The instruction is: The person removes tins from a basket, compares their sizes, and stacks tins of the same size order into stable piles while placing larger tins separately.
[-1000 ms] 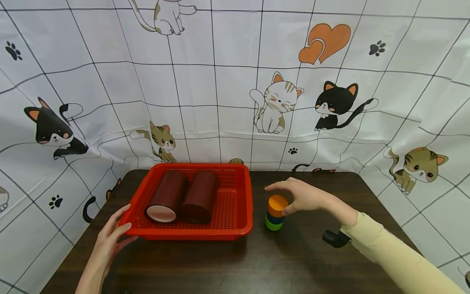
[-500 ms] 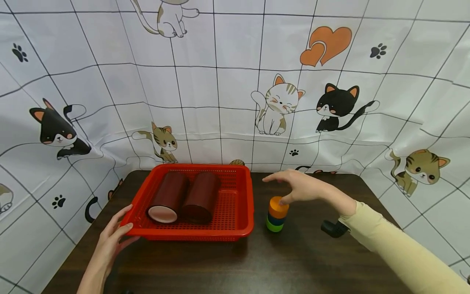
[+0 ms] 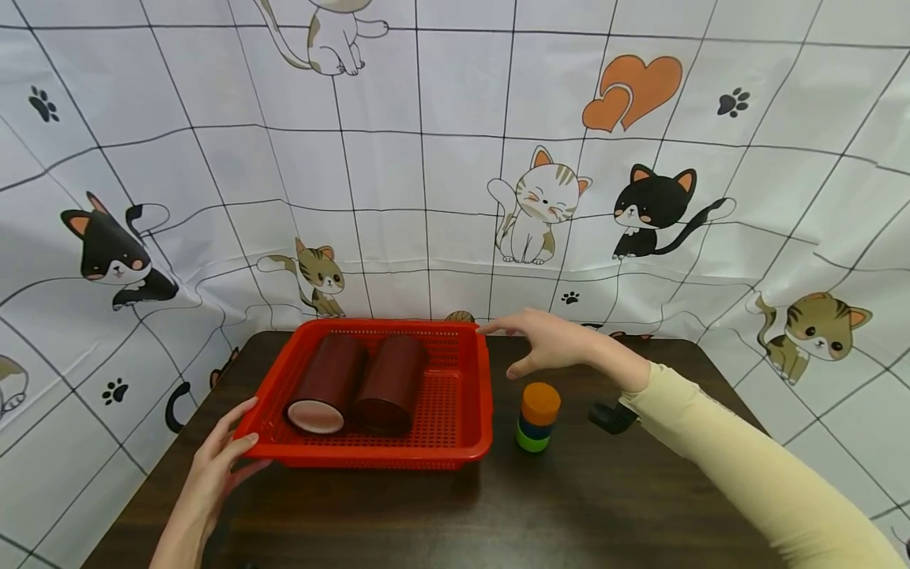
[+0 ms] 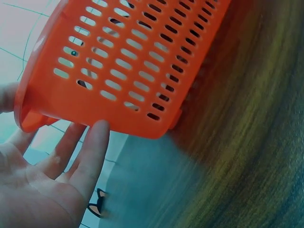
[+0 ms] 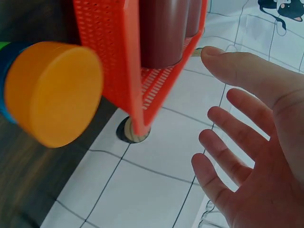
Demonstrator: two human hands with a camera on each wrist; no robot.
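My left hand [image 3: 213,466] holds the front left corner of a red plastic basket [image 3: 373,452], with fingers on and under its rim. In the left wrist view, fingertips touch the perforated wall from below. Two dark brown cylinders [image 3: 391,387] lie side by side in the basket; the left one shows a pale pink end. My right hand [image 3: 558,340] hovers with spread fingers near the basket's far right corner, holding nothing. Below it, a short round stack [image 3: 538,415], orange over dark blue over green, stands upright on the table. The right wrist view shows the orange top [image 5: 66,95] apart from the hand.
The dark wooden table [image 3: 355,521] ends against a white sheet [image 3: 455,197] with grid lines and cartoon cats, which hangs behind and around it. A black device [image 3: 611,417] sits at the right wrist.
My right hand has risen off the stack and moved left toward the basket's far right corner. The stack stays in place, and the left hand keeps its hold on the basket.
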